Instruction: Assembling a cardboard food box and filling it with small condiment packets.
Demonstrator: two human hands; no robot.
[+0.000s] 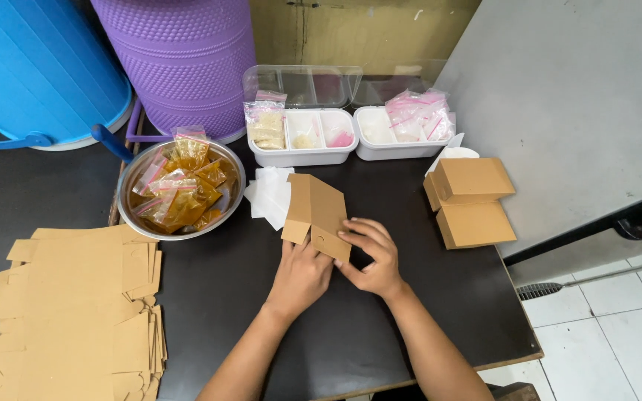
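A small brown cardboard box (316,210), partly folded, stands tilted on the black table (217,289) near its middle. My left hand (300,276) grips the box's near underside from below. My right hand (369,258) presses fingers on the box's lower right flap. Both hands hold the same box.
A stack of flat brown box blanks (76,312) lies at the left front. A metal bowl (180,189) holds several amber sachets. White compartment trays (302,137) with small bags stand at the back, white paper sheets (270,194) before them. Two folded boxes (471,200) sit right. Blue and purple bins (180,59) stand behind.
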